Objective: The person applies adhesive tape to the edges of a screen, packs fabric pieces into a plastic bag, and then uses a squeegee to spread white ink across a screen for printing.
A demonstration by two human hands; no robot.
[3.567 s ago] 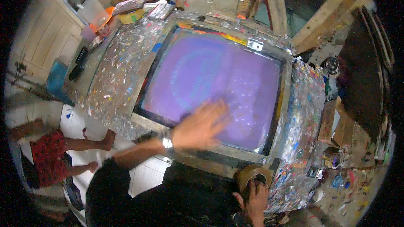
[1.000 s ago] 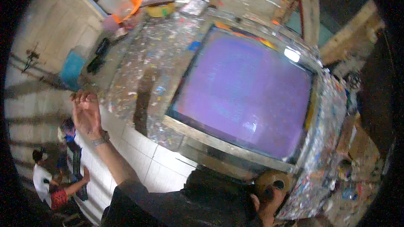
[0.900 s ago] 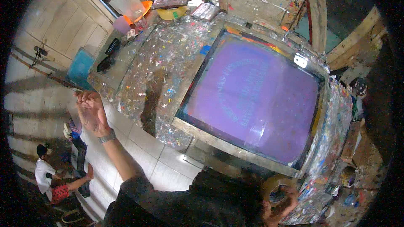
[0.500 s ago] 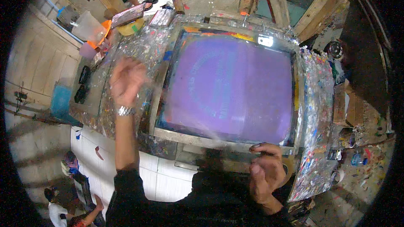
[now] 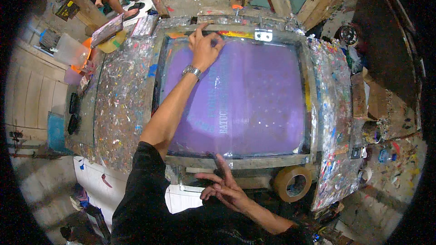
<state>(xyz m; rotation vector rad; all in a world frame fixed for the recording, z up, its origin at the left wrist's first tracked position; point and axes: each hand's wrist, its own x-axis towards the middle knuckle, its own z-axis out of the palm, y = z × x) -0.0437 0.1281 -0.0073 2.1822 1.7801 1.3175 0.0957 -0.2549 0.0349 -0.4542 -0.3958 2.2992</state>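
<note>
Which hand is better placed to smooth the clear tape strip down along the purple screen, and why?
Probably the left hand: it already presses the clear tape strip at the far edge of the purple screen. The right hand only touches the near wooden frame.

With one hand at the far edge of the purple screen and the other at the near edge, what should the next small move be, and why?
Probably slide the left hand down along the clear strip towards the right hand, pressing it flat. The strip runs across the purple screen from the far frame edge to the near one, both hands pin its ends, and its middle looks loosely laid and glossy.
</note>
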